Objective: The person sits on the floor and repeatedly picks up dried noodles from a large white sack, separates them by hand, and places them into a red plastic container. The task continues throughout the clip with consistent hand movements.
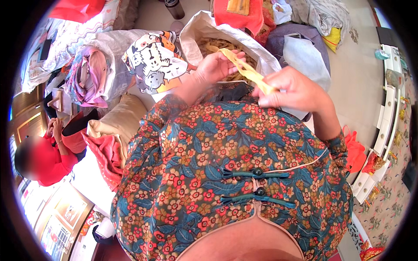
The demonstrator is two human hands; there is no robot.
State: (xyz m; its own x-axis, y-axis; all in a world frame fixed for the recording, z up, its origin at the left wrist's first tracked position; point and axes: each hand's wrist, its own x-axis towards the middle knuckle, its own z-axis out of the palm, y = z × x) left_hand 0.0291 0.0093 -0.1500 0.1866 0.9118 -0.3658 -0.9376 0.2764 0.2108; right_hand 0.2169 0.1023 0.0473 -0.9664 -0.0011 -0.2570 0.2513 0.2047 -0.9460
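Observation:
My right hand point(295, 89) pinches one end of a long, pale yellow pliable strip point(247, 72), its material unclear. From there the strip runs up and left across the fingers of my left hand point(218, 66). That palm faces up with the fingers loosely curled; whether they grip the strip cannot be made out. Both hands are over the near side of a white woven sack point(190, 36), which gapes wide. Inside it lies a heap of similar tan strips point(214, 44), partly hidden by my hands.
A wooden board point(238, 6) rests on red cloth point(225, 19) beyond the sack. Left are a cartoon-animal print item point(153, 62), folded clothing point(86, 76) and a seated person in red point(57, 163). A dark tumbler point(174, 9) stands behind. White drawers point(385, 120) line the right wall.

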